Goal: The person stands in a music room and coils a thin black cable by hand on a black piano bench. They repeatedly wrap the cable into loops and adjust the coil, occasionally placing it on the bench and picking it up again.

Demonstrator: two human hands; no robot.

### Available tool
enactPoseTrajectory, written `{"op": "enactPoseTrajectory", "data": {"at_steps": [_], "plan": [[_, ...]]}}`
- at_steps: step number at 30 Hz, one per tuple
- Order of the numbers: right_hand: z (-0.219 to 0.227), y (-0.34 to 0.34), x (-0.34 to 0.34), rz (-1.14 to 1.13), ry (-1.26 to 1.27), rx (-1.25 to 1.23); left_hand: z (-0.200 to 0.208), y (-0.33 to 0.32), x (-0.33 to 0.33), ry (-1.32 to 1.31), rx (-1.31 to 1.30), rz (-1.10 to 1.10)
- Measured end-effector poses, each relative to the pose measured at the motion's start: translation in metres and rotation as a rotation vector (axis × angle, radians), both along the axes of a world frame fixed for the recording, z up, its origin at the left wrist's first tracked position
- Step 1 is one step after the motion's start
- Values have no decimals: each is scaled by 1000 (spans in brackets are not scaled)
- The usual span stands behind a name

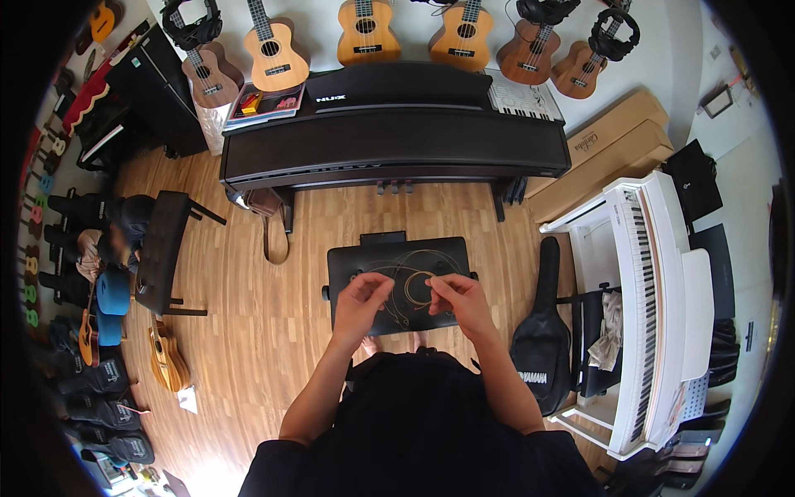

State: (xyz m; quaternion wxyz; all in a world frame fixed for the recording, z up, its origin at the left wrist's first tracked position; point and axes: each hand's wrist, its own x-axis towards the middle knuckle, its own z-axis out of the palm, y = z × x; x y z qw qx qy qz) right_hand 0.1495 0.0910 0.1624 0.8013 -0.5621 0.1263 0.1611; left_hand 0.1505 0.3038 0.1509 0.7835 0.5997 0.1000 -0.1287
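A black padded piano bench [356, 255] stands in front of me on the wood floor. Thin coiled golden strings [411, 277] lie in loops over its seat. My left hand [362, 296] pinches part of a string above the bench's left half. My right hand [458, 298] pinches a coil of string just to the right of it. Both hands hover slightly over the seat, a short gap between them.
A dark digital piano [389, 141] stands beyond the bench, ukuleles [367, 31] hanging above it. A white piano [662, 298] and black gig bag [542, 331] are at right. A second bench [161, 248], a ukulele [168, 358] and cases lie at left.
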Motion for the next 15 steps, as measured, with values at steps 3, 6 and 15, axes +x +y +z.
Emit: {"op": "enactPoseTrajectory", "data": {"at_steps": [3, 6, 15], "plan": [[4, -6, -1, -5, -2, -18, 17, -6, 1, -246, 161, 186], [6, -12, -3, -17, -17, -57, 34, -1, 1, -345, 332, 190], [9, -23, -5, 46, -56, -99, 26, 9, 14, -117, 345, -250]]}}
